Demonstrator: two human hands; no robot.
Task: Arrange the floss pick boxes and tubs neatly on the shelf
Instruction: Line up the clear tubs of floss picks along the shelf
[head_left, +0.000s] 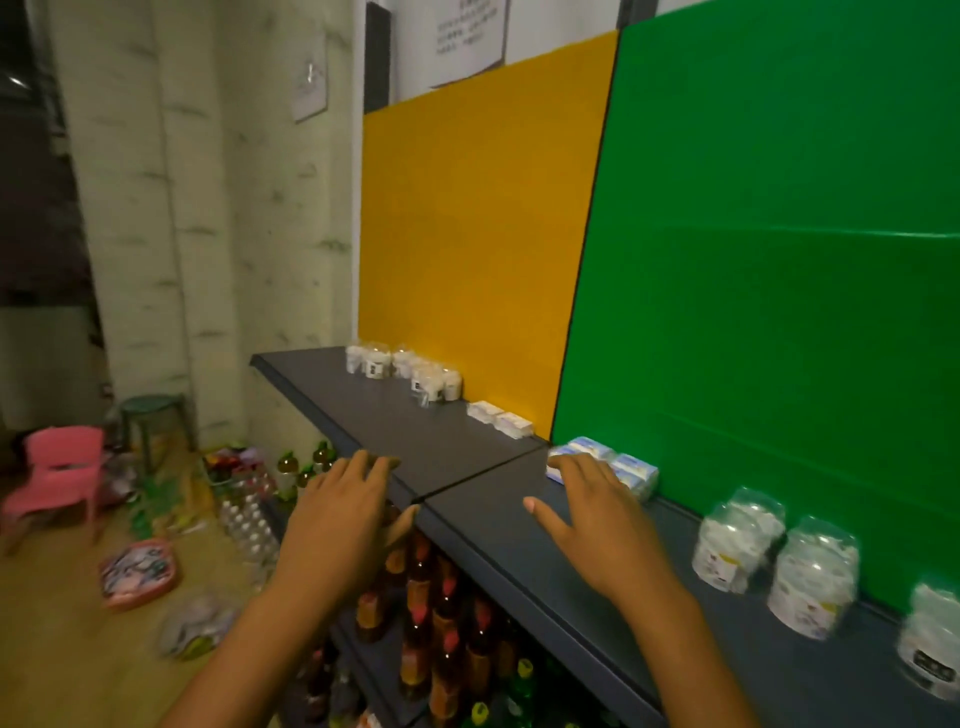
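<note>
Right now my right hand (597, 525) is spread flat, fingers straight and apart, fingertips reaching the nearest of the boxes (631, 470) that sit against the green panel (779, 260); I can't tell whether they actually touch it. It holds nothing. My left hand (343, 514) is also loose and spread, hovering over the front lip of the shelf (467, 441), gripping nothing. Two more white boxes (501, 418) lie flat by the yellow panel (483, 234), and a cluster of clear tubs (402, 371) stands at the far left end of the shelf. Three tubs (810, 577) stand to the right of my hand along the green panel. Labels show on the tubs and boxes, but they are too blurred to read. A wall notice (467, 36) above has writing I cannot make out either.
</note>
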